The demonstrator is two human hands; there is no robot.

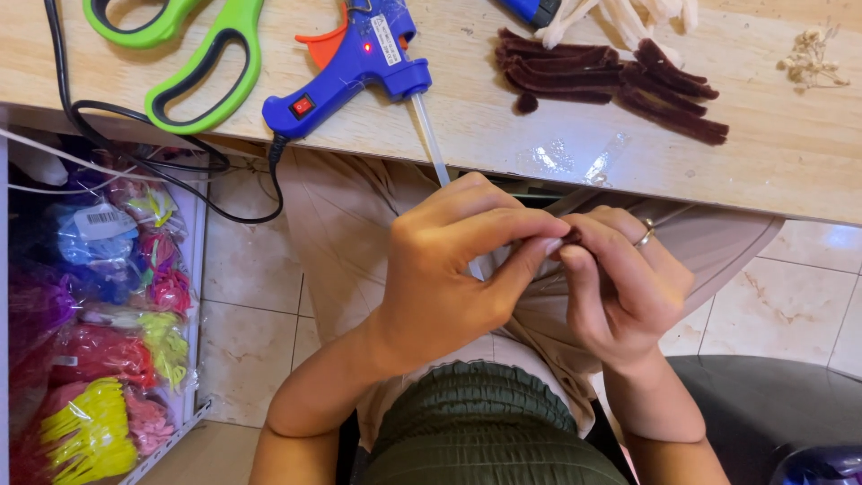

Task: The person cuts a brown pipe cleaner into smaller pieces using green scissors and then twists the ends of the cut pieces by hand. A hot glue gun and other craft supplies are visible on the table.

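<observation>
Here, a small dark maroon fuzzy piece point(572, 236) sits pinched between the fingertips of both hands, held over the person's lap just below the table edge. The left hand point(449, 269) and right hand point(620, 283) both close tightly on it. On the wooden table point(790, 153) above lie more maroon fuzzy stems point(611, 79), a blue glue gun point(350, 67) and green scissors point(193, 54)
</observation>
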